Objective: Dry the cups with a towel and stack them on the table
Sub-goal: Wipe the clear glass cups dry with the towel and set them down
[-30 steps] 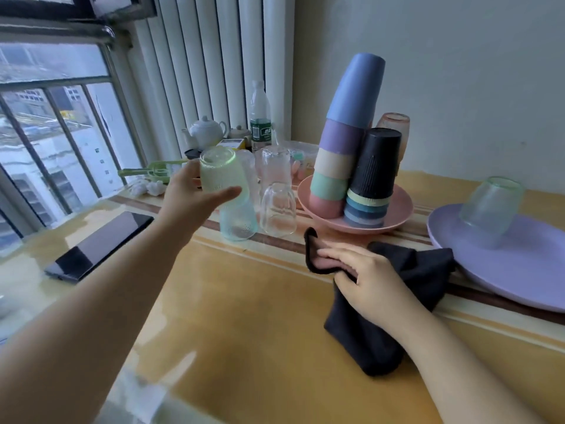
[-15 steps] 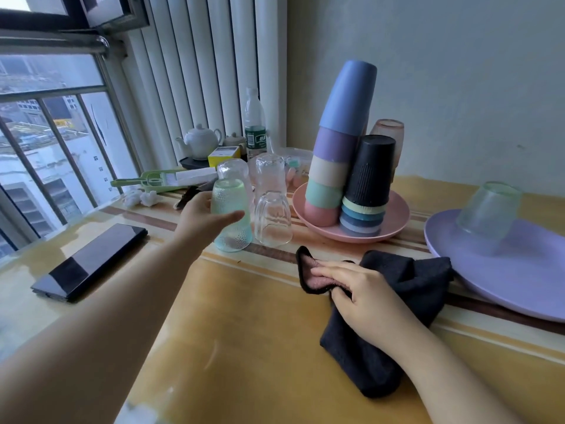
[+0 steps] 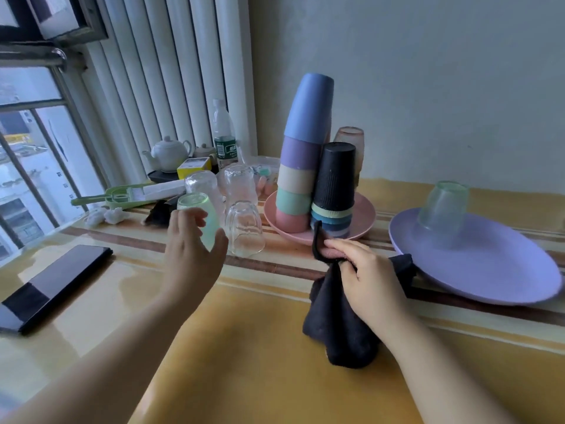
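Note:
A pale green glass cup (image 3: 203,206) stands upside down on the table beside several clear glasses (image 3: 244,229). My left hand (image 3: 191,255) hovers just in front of it with fingers spread and relaxed, holding nothing. My right hand (image 3: 367,276) pinches a dark towel (image 3: 336,325) and holds its top off the table, the rest hanging in folds. On a pink plate (image 3: 365,214) stand a tall stack of coloured cups (image 3: 305,148) and a shorter stack topped by a black cup (image 3: 334,175). Another green glass (image 3: 443,206) sits upside down on a purple plate (image 3: 489,270).
A black phone (image 3: 52,286) lies at the left on the wet yellow tablecloth. At the back by the window stand a white teapot (image 3: 168,151), a water bottle (image 3: 224,136), a green tool (image 3: 122,197) and an amber glass (image 3: 350,139).
My left hand lowered the green cup to the table beside the clear glasses and let go. My right hand gathered the towel and lifted its top up.

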A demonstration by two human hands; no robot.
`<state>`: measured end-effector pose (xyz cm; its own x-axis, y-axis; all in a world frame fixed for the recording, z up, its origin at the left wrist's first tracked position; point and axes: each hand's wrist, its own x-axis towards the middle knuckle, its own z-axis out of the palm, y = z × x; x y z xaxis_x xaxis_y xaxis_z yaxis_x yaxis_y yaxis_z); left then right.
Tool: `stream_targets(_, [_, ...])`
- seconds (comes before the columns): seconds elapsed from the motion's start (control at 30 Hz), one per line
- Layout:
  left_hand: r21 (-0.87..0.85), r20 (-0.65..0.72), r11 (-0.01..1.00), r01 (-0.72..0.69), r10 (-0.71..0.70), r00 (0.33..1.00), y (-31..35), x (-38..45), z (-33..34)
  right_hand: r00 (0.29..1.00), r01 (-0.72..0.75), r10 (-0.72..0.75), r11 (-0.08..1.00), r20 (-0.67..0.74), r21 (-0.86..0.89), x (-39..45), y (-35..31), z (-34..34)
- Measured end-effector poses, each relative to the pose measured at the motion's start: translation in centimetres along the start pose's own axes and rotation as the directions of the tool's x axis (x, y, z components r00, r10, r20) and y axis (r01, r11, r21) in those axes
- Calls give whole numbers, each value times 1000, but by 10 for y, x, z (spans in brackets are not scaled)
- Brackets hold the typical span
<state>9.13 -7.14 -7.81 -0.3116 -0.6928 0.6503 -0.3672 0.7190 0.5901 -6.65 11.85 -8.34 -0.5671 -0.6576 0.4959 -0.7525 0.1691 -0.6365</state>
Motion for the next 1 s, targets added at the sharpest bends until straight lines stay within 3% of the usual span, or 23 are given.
stream_targets(0.13, [-144, 243, 971, -188, 219, 945, 43, -6, 33, 977, -163, 154, 985, -148, -50, 6, 19, -38])
stream_targets(0.27, [-270, 471, 947, -175, 288, 834, 106, -1, 79, 935, -310, 284, 945, -214, -102, 6, 46, -71])
stream_targets(0.43, [-337, 692, 938, 81, 188, 697, 181, 20, 158, 872, -472, 445, 875, -202, -108, -1, 79, -88])
stream_targets(0.53, [-282, 811, 931, 232, 102, 576, 206, 26, 209, 845, -522, 499, 848, -194, -94, -4, 85, -90])
stream_targets(0.7, [-282, 904, 879, 385, 109, 414, 225, 25, 256, 836, -539, 521, 838, -174, -84, -3, 87, -90])
stream_targets(0.77, [-323, 899, 870, 373, 159, 407, 226, 24, 265, 836, -540, 523, 838, -166, -80, -2, 86, -92])
stream_targets(1.0, [-331, 857, 914, 234, 187, 480, 217, 29, 277, 828, -555, 543, 829, -140, -70, -1, 81, -94])
